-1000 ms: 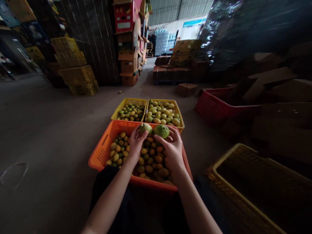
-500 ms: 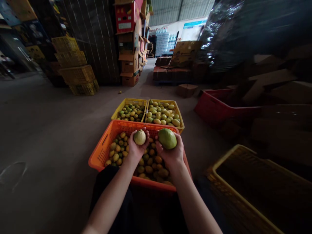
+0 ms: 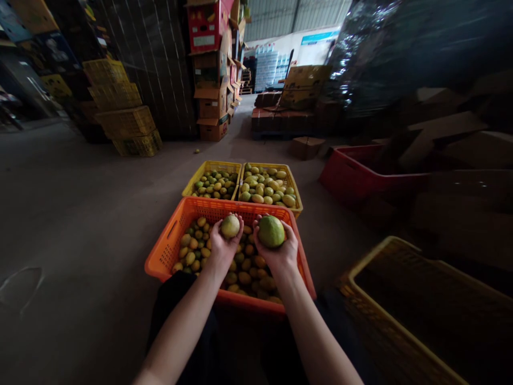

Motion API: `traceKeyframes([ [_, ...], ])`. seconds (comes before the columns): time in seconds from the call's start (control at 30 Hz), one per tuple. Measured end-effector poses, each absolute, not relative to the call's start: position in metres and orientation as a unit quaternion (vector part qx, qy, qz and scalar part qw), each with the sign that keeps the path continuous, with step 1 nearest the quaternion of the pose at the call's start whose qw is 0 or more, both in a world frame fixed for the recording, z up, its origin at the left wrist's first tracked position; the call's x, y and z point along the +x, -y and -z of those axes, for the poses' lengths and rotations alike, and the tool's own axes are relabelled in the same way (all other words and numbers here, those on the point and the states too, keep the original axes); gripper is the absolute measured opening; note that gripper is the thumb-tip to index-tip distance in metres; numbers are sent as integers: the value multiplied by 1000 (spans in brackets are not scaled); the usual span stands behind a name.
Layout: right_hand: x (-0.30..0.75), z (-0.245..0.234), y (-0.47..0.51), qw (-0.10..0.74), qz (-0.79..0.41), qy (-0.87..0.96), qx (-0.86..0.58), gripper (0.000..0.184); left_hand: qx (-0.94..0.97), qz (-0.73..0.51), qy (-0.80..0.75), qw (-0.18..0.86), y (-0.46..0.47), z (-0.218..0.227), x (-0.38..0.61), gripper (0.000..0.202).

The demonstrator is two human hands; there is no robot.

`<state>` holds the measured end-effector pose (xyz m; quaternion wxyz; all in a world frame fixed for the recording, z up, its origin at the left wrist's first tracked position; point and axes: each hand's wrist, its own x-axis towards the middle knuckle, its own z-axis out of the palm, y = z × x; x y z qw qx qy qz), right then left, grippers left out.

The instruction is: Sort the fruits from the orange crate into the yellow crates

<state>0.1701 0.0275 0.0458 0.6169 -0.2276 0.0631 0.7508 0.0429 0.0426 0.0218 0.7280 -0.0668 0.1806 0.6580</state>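
Note:
My left hand (image 3: 223,248) is curled around a small, pale yellow-green mango (image 3: 230,226). A larger green mango (image 3: 271,232) rests in my right hand (image 3: 281,255), its fingers wrapped about the sides. Both hands are side by side, palms up, above an orange plastic crate (image 3: 168,251). Inside that crate lie many small yellow, orange and green mangoes (image 3: 190,258), partly covered by my hands and forearms. Just beyond it stand two yellow crates: the left one (image 3: 192,179) holds smaller greenish mangoes, the right one (image 3: 297,193) larger yellow-green ones.
To my right is a yellow crate (image 3: 395,243), its inside dark. Farther right stands a red crate (image 3: 348,174) near cardboard pieces (image 3: 449,128). Yellow crates (image 3: 126,122) are stacked at the back left, beside a column of cardboard boxes (image 3: 210,104).
The green mango has turned in my right hand and shifted slightly left, so a rounder side faces me. My left hand keeps its mango, which has turned a little.

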Motion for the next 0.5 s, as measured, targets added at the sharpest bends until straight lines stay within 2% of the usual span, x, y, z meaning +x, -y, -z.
traceKeyframes([
  [0.13,168,-48,-26,624,-746,-39,-231,25,-59,-690,-214,689,-43,-26,43,9],
  [0.3,167,-50,-24,623,-753,5,-211,21,-59,-675,-242,695,-42,-31,43,5],
  [0.5,169,-45,-24,610,-774,11,-168,21,-91,-673,-218,700,-43,-25,41,8],
])
